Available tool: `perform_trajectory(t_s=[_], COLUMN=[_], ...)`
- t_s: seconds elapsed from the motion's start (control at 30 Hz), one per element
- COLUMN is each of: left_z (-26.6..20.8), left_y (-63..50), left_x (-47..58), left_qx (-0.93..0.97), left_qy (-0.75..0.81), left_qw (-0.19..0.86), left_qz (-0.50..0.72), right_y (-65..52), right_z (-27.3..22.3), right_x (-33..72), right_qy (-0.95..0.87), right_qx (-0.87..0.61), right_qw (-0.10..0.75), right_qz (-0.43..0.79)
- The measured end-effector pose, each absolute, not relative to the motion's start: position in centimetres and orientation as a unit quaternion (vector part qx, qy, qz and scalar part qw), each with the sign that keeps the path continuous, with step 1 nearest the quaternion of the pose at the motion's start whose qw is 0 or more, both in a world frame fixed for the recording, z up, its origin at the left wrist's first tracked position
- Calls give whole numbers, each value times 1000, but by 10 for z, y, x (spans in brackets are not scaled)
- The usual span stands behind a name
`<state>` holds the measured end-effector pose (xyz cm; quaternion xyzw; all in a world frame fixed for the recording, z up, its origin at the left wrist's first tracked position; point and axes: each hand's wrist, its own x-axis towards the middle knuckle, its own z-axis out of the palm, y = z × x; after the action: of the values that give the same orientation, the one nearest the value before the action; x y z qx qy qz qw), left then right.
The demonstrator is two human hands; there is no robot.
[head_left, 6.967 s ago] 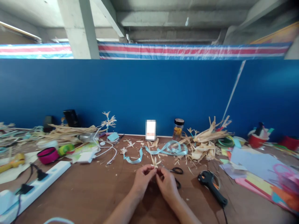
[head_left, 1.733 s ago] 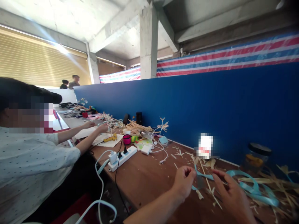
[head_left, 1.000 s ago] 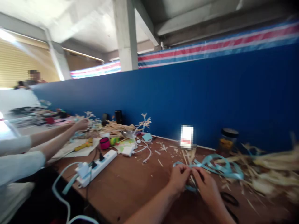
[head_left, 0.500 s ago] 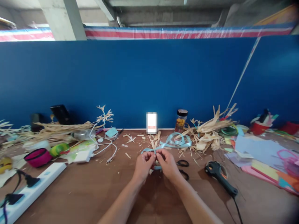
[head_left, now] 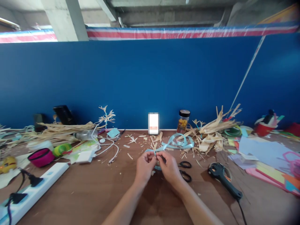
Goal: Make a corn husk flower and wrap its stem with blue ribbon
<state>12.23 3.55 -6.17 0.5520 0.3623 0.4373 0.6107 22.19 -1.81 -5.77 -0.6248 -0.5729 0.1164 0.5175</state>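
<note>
Centre frame, over the counter point(head_left: 93, 193): a husk flower point(head_left: 154, 145) rises between two hands | left hand point(head_left: 144, 165) and right hand point(head_left: 170, 165) pinch its base, blue ribbon point(head_left: 169, 145) at their fingers | petals splay just past the fingertips | likely light, brittle, the ribbon soft and slippery; best held low, gently

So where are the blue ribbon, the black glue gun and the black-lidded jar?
Blue ribbon point(head_left: 175, 146): head view, on its looped length.
Black glue gun point(head_left: 228, 184): head view, on the handle.
Black-lidded jar point(head_left: 182, 123): head view, on its clear side.
</note>
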Motion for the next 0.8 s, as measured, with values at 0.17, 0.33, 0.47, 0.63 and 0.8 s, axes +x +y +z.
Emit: perform_trajectory(t_s=[0.17, 0.33, 0.47, 0.63, 0.8], left_z=[-58, -59, -61, -61, -60], left_y=[33, 31, 32, 33, 35], left_x=[121, 120, 120, 120, 118], left_qx=[607, 633, 633, 631, 622], left_qy=[360, 384, 393, 389, 364], left_qw=[559, 506, 496, 501, 541], left_qz=[435, 443, 446, 446, 434], right_y=[-19, -20, -21, -19, -20], right_z=[-58, -59, -60, -61, -59], right_x=[220, 217, 216, 217, 219], right_qy=[-581, -577, -579, -577, -571], right_qx=[-649, -682, -690, -683, -666], right_qw=[483, 446, 432, 444, 473], right_qz=[85, 51, 39, 54, 86])
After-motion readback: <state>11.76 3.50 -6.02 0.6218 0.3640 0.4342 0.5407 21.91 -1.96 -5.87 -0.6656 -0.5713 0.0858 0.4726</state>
